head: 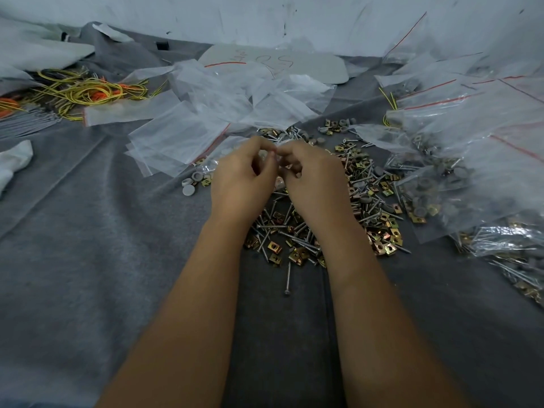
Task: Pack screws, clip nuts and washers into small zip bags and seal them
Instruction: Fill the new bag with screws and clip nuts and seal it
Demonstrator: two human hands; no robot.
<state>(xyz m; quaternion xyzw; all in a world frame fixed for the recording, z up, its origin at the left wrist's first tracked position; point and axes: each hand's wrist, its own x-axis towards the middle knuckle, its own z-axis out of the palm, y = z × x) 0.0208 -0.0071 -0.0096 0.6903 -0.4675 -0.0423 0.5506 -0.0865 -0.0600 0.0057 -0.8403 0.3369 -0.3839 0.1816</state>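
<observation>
Far left, a tangle of yellow and orange wires (85, 91) is seen lying on the grey cloth (88, 231) that covers the worktop, with a crumpled white rag (14, 160) just below it. Moving in, a loose heap of empty zip bags (188, 128) is spread out, red seal lines showing on several. A few grey caps (191, 181) are scattered at its lower edge.

Centre stage now: the left hand (241, 184) and the right hand (312, 178) are brought together, fingertips meeting over the pile. Something small and clear, seemingly a small zip bag (275, 154), is pinched between them, fingers curled on both sides; how much of it is filled cannot be told.

Beneath and to the right of the hands, screws (287, 279), brass-coloured clip nuts (385, 234) and grey washers (366, 198) are mixed in one broad heap on the cloth.

Far right, filled bags (459, 178) are stacked in a high pile, hardware visible through the plastic.
</observation>
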